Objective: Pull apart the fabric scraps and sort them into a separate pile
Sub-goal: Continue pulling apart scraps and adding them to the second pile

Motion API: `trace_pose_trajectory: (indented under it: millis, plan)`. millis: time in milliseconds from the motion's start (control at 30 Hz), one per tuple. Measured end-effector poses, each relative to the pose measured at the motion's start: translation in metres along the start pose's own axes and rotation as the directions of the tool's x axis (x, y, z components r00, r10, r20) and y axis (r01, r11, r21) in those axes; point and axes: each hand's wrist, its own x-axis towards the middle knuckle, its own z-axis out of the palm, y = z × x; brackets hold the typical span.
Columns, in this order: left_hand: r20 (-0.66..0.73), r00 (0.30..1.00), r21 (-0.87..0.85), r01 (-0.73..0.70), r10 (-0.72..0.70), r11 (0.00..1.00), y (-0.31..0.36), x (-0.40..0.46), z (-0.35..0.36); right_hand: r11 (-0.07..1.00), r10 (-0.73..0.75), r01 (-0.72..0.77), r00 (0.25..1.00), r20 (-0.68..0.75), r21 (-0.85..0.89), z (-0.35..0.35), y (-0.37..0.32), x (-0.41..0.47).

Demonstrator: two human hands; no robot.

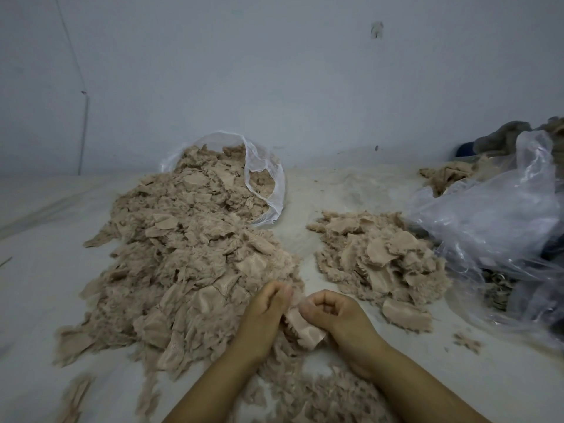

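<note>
Left hand (265,306) and right hand (332,312) each pinch one beige scrap (305,328), fuzzy-edged with woven backing. Big scrap heap (183,254) left; smaller pile (378,257) right.

A pale, whitish sheet-covered surface (36,270) carries everything, dusted with fine fluff near its far edge by the wall. On its left lies a large heap of beige fabric scraps (183,254), spilling from the mouth of a clear plastic bag (268,184) lying on its side. To the right, apart from the heap, sits a smaller pile of scraps (381,261). A crumpled clear plastic bag (494,215) lies just beside that pile. Loose scraps (467,341) lie scattered along the near edge.
</note>
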Motion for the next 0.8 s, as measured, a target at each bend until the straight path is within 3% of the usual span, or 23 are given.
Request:
trace_pose_trajectory:
  millis: [67, 167, 500, 600, 700, 767, 800]
  plan:
    - [-0.012, 1.0, 0.018, 0.005, -0.004, 1.0, 0.001, 0.0, -0.001, 0.999, -0.032, 0.031, 0.999, -0.025, -0.021, 0.001, 0.001, 0.0]
    - [-0.148, 0.989, 0.049, -0.017, 0.024, 0.999, 0.001, 0.004, -0.002, 0.998, -0.056, 0.056, 0.996, -0.073, -0.007, -0.001, 0.001, 0.002]
    - [-0.393, 0.918, -0.116, 0.003, -0.048, 0.993, -0.006, 0.014, -0.018, 0.999, -0.047, 0.051, 0.975, -0.217, 0.011, -0.012, -0.007, 0.003]
    - [-0.285, 0.958, -0.071, 0.001, -0.022, 0.997, -0.006, 0.014, -0.026, 0.993, -0.056, 0.078, 0.971, -0.234, 0.088, -0.018, -0.014, 0.006]
    - [-0.137, 0.989, 0.131, -0.032, 0.05, 0.991, -0.001, 0.014, -0.03, 0.866, -0.077, 0.248, 0.924, -0.374, 0.434, -0.028, -0.021, 0.012]
    - [-0.035, 0.993, 0.306, -0.1, 0.116, 0.947, 0.004, 0.012, -0.04, 0.878, -0.039, 0.204, 0.932, -0.361, 0.432, -0.03, -0.019, 0.011]
    - [0.035, 0.991, 0.38, -0.132, 0.128, 0.915, 0.005, 0.011, -0.046, 0.934, -0.008, 0.124, 0.945, -0.327, 0.335, -0.027, -0.015, 0.009]
